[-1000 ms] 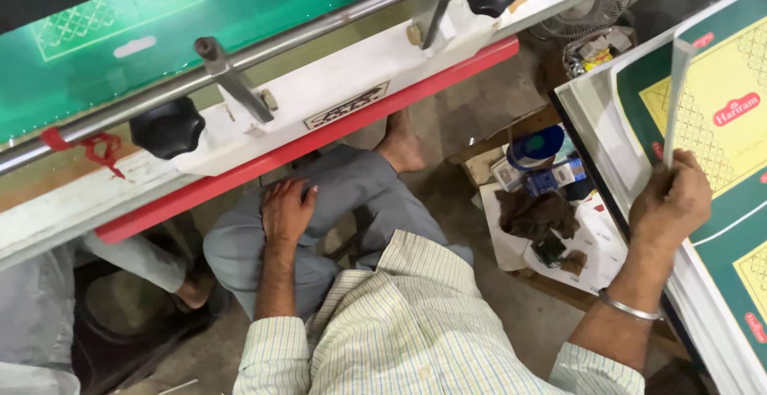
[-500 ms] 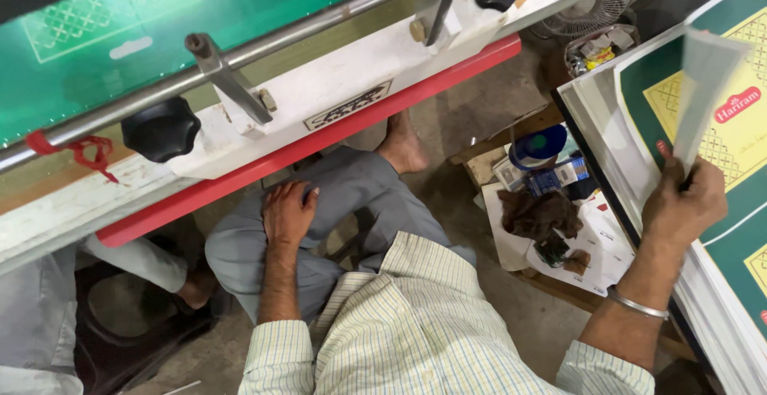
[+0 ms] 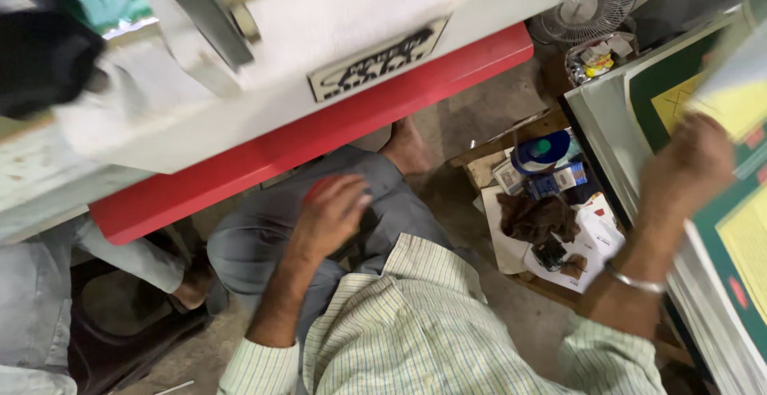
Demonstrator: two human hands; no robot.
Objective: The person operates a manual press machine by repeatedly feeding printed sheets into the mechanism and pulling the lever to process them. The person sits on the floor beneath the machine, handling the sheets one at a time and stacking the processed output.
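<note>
Lifting a printed sheet (image 3: 739,83) off the stack (image 3: 719,227) at the person's right, the right hand (image 3: 691,159) pinches its edge; the left hand (image 3: 331,211) rests loosely open on the knee (image 3: 264,231), empty. Carrying it cleanly likely needs a firm pinch.

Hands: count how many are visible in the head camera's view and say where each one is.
2. The left hand rests on the person's grey-trousered knee. The right hand lifts a printed sheet from the stack at right. Others may be hidden.
</note>
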